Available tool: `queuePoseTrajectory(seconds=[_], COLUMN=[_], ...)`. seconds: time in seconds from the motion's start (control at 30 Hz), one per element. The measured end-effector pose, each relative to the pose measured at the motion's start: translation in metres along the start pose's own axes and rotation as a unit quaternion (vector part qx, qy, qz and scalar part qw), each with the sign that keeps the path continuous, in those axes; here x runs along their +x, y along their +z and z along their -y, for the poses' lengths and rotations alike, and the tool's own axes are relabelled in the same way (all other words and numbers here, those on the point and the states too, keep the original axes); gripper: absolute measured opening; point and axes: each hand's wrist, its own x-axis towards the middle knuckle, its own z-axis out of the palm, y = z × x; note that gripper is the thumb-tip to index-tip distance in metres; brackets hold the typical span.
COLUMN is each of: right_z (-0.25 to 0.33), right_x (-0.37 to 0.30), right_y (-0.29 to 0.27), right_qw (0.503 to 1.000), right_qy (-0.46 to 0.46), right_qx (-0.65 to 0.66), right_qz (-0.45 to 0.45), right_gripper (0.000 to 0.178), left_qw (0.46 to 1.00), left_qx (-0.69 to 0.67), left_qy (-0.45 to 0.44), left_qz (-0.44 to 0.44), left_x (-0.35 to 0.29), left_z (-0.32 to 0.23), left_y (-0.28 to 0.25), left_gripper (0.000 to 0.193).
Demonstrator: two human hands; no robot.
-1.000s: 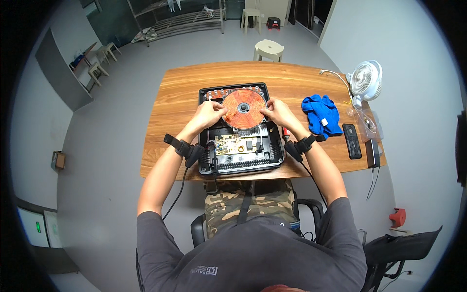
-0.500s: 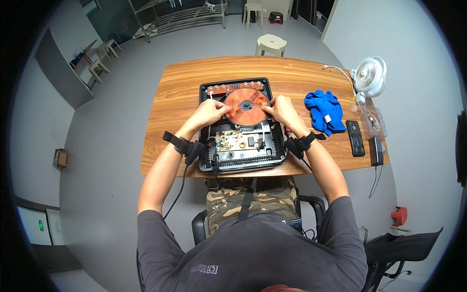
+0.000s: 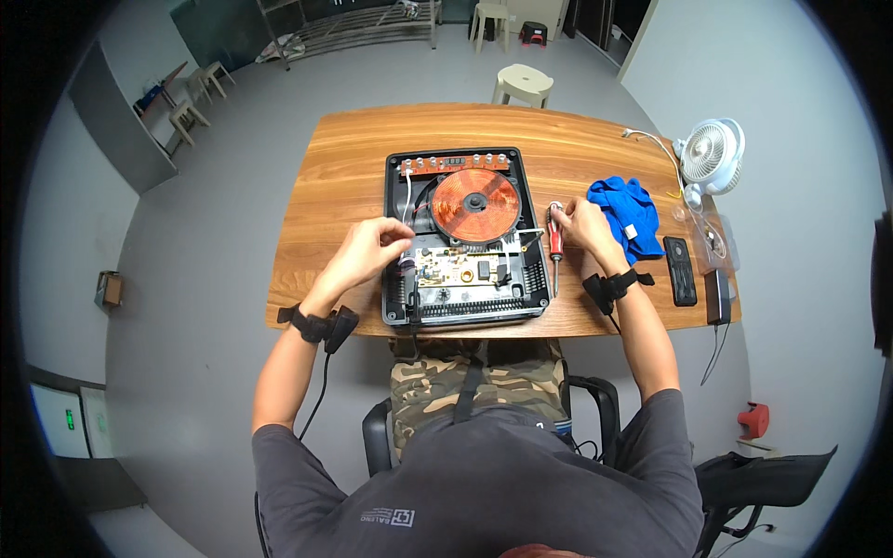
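An opened induction cooker base (image 3: pixel 392 177) lies on the table, its black shell showing the parts inside. A round copper coil (image 3: pixel 456 206) sits in its far half, below an orange control strip (image 3: pixel 423 166). Nearer me is a pale circuit board (image 3: pixel 446 270) with small components. My left hand (image 3: pixel 370 249) hovers at the shell's left edge, thumb and fingers slightly apart and nothing visible between them. Right of the shell, my right hand (image 3: pixel 586 226) has its fingers closed on the handle of a red-and-black screwdriver (image 3: pixel 556 245), whose shaft points toward me.
On the wooden table (image 3: pixel 349 149), a blue cloth (image 3: pixel 628 212) lies beside my right hand. Farther right are a black oblong device (image 3: pixel 680 270), a black adapter (image 3: pixel 716 296) and a white fan (image 3: pixel 711 156) with its cord. A stool (image 3: pixel 524 82) stands beyond the table.
Both hands have left the coil's sides. My left hand came toward me and left; my right hand moved right and took hold of the screwdriver. The coil stays in the shell.
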Motion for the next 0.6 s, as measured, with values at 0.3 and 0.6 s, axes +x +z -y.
queuePoseTrajectory(seconds=[0.3,0.6], right_z=[-0.01,0.076], right_x=[0.012,-0.01], right_y=[0.029,-0.105], right_qw=[0.998,0.972], right_qy=[-0.048,-0.141], right_qx=[0.002,0.102], right_qz=[0.032,-0.159], right_gripper=[0.06,0.034], left_qw=[0.999,0.998], left_qx=[0.006,-0.051], left_qy=[0.023,0.01], left_qz=[-0.037,-0.045], left_x=[-0.029,-0.022], left_z=[0.008,-0.012], left_y=[0.009,-0.003], left_gripper=[0.02,0.025])
